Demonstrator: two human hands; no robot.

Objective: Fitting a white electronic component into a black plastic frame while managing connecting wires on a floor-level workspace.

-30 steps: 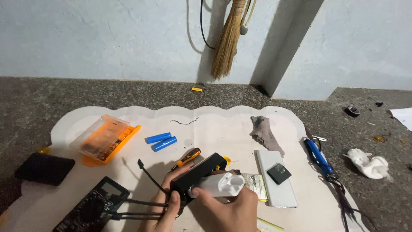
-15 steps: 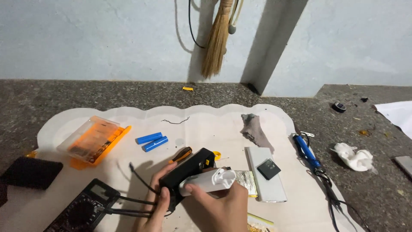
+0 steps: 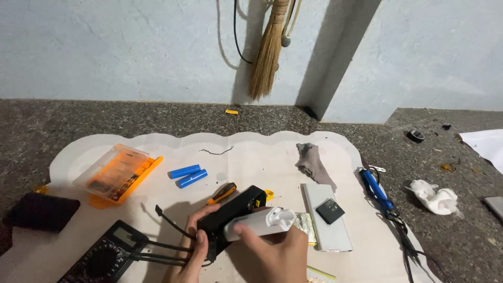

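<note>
Both hands work low at the near edge of a pale mat [image 3: 262,152] spread on the floor. The left hand [image 3: 191,251] has its fingers wrapped round a black box [image 3: 230,217]; the right hand [image 3: 272,254] has its fingers closed on a white tube [image 3: 259,222] laid against that box. Compared with a second ago the tube sits lower and closer along the box, and the view has shifted slightly. An orange case [image 3: 118,173] with a clear lid lies shut at left, contents unclear. Two blue batteries [image 3: 187,175] lie loose beside it, and a black meter [image 3: 105,257] rests near the left hand.

Pale wall [image 3: 131,47], speckled stone floor [image 3: 52,126]
</note>
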